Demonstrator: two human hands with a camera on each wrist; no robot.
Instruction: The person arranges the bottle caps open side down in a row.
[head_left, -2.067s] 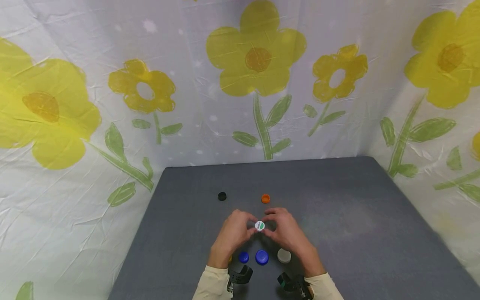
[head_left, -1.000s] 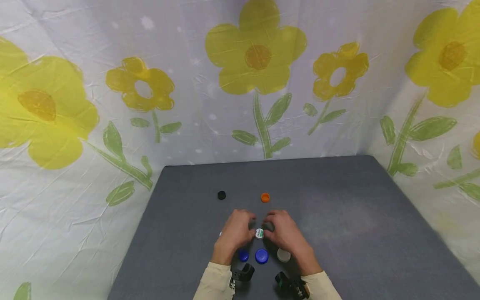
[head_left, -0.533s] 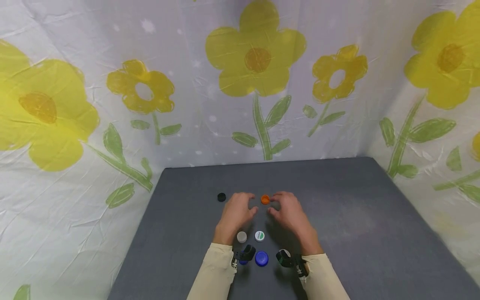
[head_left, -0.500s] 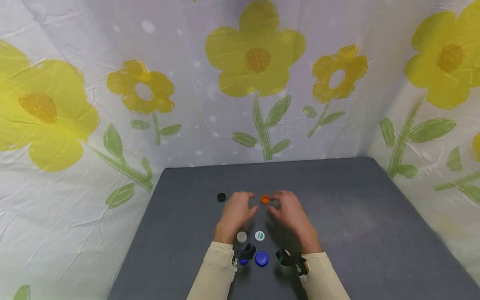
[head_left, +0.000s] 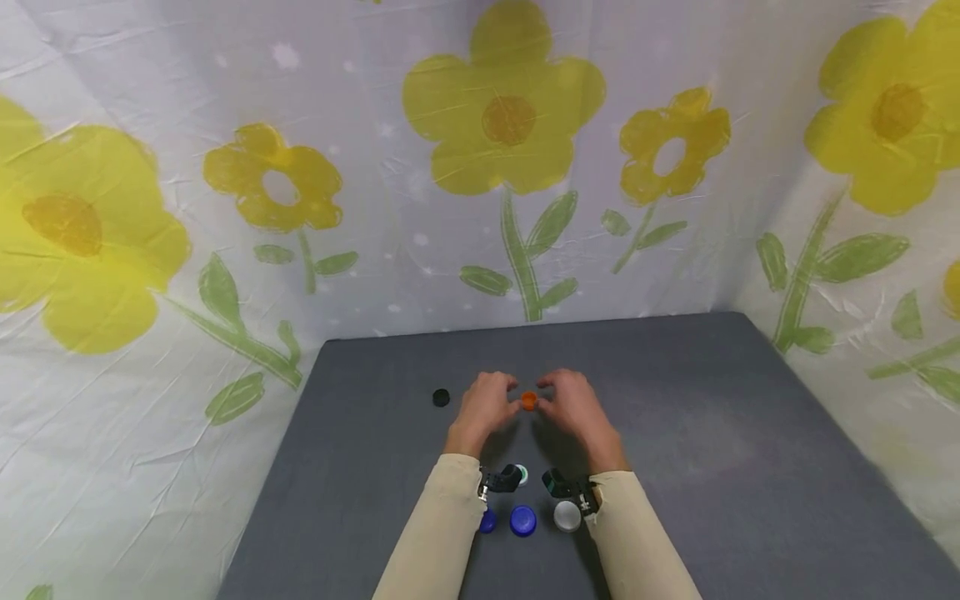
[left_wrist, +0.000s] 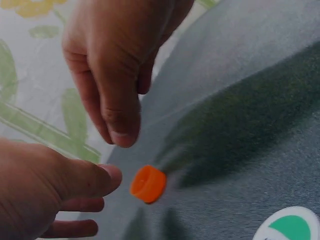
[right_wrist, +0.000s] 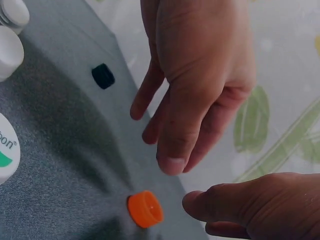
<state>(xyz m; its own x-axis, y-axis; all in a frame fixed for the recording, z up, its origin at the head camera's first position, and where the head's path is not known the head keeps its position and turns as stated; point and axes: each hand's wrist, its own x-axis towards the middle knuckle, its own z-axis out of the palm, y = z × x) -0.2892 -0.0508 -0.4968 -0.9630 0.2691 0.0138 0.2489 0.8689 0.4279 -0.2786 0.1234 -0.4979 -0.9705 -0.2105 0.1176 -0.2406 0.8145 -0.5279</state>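
Note:
An orange cap [head_left: 528, 401], its hollow side showing, sits on the dark table between my two hands. My left hand [head_left: 487, 407] is just left of it, fingers loosely curved. My right hand [head_left: 574, 403] curves in from the other side. Both wrist views show a gap between the thumbs and the orange cap [left_wrist: 148, 184]; neither hand holds anything. In the right wrist view, the left hand [right_wrist: 200, 75] hangs above the table and the right hand [right_wrist: 265, 205] enters from the lower right. Nearer me, a white cap with green print [head_left: 522, 475] is partly covered by the left wrist camera.
A black cap [head_left: 441, 397] lies left of my hands. Close to my forearms are a large blue cap [head_left: 522, 521], a smaller blue cap [head_left: 488, 522] and a pale grey cap [head_left: 567, 517]. Behind the dark table [head_left: 675, 375] hangs a flowered curtain [head_left: 390, 283].
Both hands have let go of the white cap with green print, which now rests on the table, and have moved forward to either side of the orange cap. My forearms now cover different caps.

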